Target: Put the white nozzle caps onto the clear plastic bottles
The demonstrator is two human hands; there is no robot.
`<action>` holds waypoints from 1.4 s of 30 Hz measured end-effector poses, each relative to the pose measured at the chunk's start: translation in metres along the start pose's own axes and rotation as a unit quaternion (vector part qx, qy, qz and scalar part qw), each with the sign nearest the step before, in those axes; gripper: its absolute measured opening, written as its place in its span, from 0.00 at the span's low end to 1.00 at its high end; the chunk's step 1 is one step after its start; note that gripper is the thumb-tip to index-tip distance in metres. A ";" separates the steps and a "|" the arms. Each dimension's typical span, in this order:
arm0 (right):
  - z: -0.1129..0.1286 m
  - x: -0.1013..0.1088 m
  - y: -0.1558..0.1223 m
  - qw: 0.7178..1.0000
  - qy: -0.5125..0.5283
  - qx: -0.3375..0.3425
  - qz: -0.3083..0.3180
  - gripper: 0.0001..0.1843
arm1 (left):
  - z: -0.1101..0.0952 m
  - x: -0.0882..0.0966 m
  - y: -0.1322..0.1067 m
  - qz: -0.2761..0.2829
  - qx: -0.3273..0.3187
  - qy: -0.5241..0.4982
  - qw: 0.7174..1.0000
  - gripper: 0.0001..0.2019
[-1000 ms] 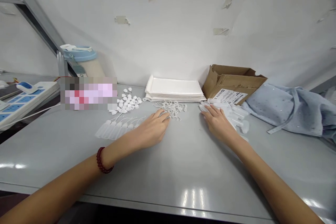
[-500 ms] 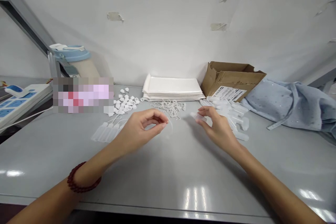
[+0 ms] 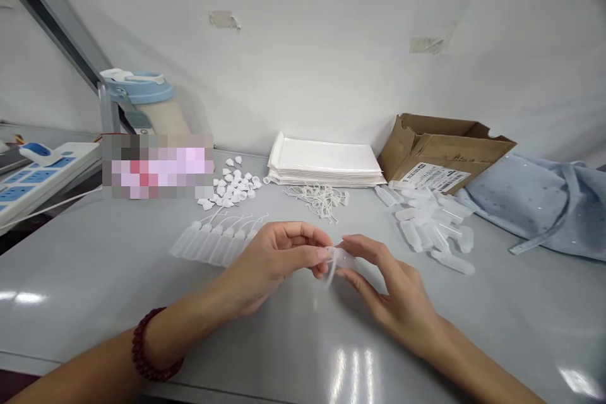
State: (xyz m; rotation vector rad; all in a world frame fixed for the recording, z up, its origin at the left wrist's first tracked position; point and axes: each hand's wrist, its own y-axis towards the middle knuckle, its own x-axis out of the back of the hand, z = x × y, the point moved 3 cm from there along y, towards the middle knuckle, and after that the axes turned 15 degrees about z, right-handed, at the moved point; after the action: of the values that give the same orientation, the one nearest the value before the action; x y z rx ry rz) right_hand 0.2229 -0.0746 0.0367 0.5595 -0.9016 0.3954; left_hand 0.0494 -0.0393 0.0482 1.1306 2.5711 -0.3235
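Observation:
My left hand (image 3: pixel 296 255) pinches a thin, whitish strap (image 3: pixel 332 267) at the neck of a small translucent plastic tube (image 3: pixel 348 259). From the other side, my right hand (image 3: pixel 386 278) grips that tube between thumb and fingers. Whether the strap is fully around the neck cannot be made out. Left of my hands lies a row of translucent tubes with straps (image 3: pixel 208 245), side by side. Loose translucent tubes (image 3: pixel 433 227) lie in a heap beyond my right hand. A tangle of thin white straps (image 3: pixel 319 200) rests behind my hands, with small white caps (image 3: pixel 234 184) to its left.
A stack of white padded envelopes (image 3: pixel 326 161) lies against the wall. An open cardboard box (image 3: pixel 440 154) stands right of it, beside a blue cloth (image 3: pixel 534 202). On the left are a blue-lidded cup (image 3: pixel 146 98) and a power strip (image 3: pixel 42 173).
My hands have come together, bringing the strap to the tube's neck. The right hand moved left and down from near the tube heap. The view has shifted slightly.

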 end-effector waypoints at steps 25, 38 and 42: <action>0.005 -0.005 -0.001 0.994 0.099 0.021 0.029 0.25 | 0.001 -0.006 0.000 -0.054 -0.029 0.273 0.960 0.06; 0.005 -0.006 0.001 0.979 0.200 -0.039 0.019 0.19 | 0.005 -0.011 -0.001 -0.088 -0.069 0.416 0.902 0.07; 0.007 -0.003 0.002 0.977 0.206 -0.044 0.000 0.15 | 0.005 -0.011 0.001 -0.096 -0.064 0.402 0.909 0.06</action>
State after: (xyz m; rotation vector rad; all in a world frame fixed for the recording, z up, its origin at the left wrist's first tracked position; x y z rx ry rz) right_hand 0.2156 -0.0780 0.0383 0.3759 -0.5164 0.4501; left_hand 0.0583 -0.0478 0.0480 1.1161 3.3539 0.3566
